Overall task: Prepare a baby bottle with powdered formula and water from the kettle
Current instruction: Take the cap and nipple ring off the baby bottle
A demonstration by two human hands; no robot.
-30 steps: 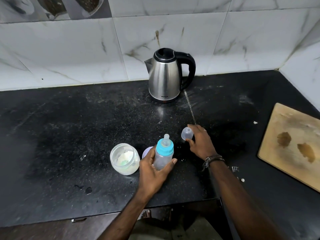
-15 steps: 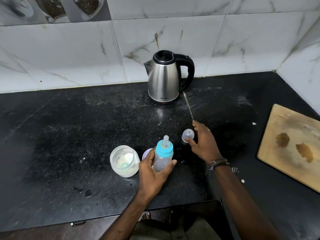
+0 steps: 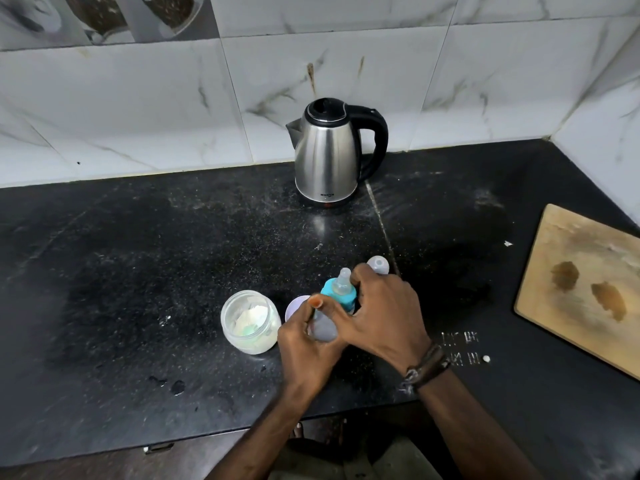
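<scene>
A person stands at a black stone counter [image 3: 138,271], seen from a head camera looking down at both hands. Near the front edge, the left hand [image 3: 308,344] curls its fingers and thumb around the clear body of a baby bottle [image 3: 325,327], holding it upright on the counter, probably to steady it. The right hand [image 3: 384,313] reaches over from the right, its fingers curled around the bottle's blue collar [image 3: 341,299], with the teat [image 3: 343,280] poking up between thumb and fingers; this looks like a grip for unscrewing the top so that powder and water can go in. Just behind the right hand sits the bottle's small clear cap [image 3: 378,265], apparently put there out of the way. Just left of the bottle stands an open glass jar [image 3: 251,322] with white formula powder and what looks like a pale green scoop inside, close enough for easy scooping. A pale lid [image 3: 296,306] shows between jar and bottle, partly hidden by the left hand. Farther back, against the tiled wall, stands a steel kettle [image 3: 327,157] with a black handle turned to the right, its lid shut. A wooden board [image 3: 581,282] lies at the right edge. The bottle looks empty, so the task seems to be at an early stage.
</scene>
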